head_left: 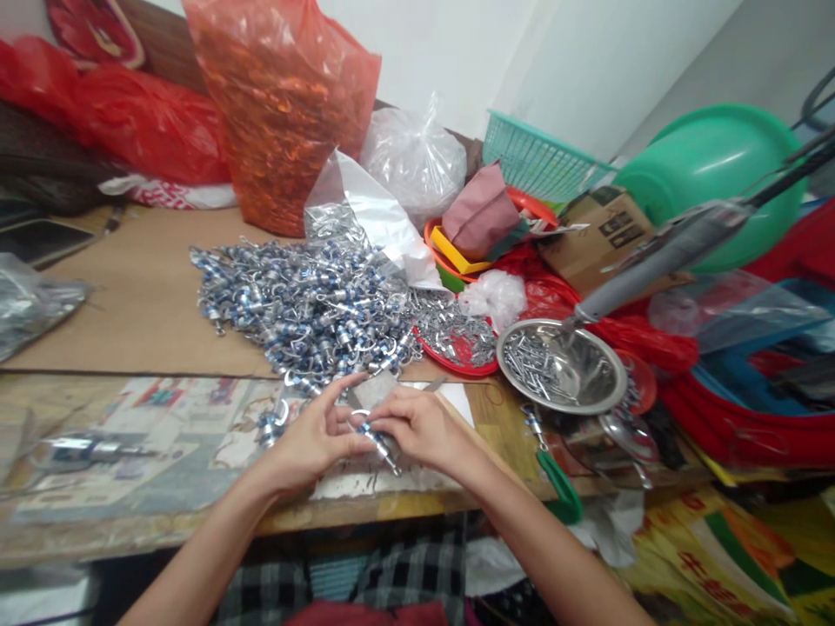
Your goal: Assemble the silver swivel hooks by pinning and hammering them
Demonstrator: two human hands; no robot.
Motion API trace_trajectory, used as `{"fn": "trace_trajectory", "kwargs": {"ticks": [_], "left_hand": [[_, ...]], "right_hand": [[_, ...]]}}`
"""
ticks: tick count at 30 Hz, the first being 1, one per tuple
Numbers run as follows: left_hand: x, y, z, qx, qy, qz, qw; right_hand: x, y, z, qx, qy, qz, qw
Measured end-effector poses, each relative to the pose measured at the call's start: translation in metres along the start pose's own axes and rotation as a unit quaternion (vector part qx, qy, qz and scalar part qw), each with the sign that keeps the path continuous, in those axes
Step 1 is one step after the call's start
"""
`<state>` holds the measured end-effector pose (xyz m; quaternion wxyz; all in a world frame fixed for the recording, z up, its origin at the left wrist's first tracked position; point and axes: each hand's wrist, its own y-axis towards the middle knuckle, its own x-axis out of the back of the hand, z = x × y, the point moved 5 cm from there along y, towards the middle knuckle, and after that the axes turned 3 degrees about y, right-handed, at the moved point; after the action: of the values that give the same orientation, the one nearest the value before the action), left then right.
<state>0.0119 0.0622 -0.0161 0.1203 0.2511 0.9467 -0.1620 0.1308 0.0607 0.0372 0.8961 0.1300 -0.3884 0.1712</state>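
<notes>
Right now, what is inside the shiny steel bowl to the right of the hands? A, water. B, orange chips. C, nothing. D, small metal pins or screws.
D: the steel bowl holds a heap of small metal pins against its left side, right of both hands.

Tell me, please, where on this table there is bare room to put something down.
The brown cardboard is bare between the red bags and the pile of blue-and-silver parts. The papered strip left of the left hand is mostly free. Right of the right hand, the steel bowl and red tubs crowd everything.
</notes>
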Motion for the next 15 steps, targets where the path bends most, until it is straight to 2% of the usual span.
{"fn": "trace_trajectory", "kwargs": {"ticks": [5,7,11,15], "left_hand": [[0.000,-0.001,0.000,0.004,-0.004,0.000,1.000],[-0.001,-0.001,-0.001,0.007,-0.001,-0.001,1.000],[-0.001,-0.002,-0.004,0.010,0.007,-0.011,1.000],[-0.001,-0.001,-0.004,0.005,0.006,-0.005,1.000]], "right_hand": [[-0.005,0.003,-0.010,-0.085,0.081,0.001,0.993],[-0.008,0.001,-0.011,-0.077,0.076,-0.003,0.994],[-0.012,0.000,-0.013,-0.032,0.020,-0.066,0.997],[-0.015,-0.002,-0.013,-0.013,0.025,-0.105,0.994]]}}
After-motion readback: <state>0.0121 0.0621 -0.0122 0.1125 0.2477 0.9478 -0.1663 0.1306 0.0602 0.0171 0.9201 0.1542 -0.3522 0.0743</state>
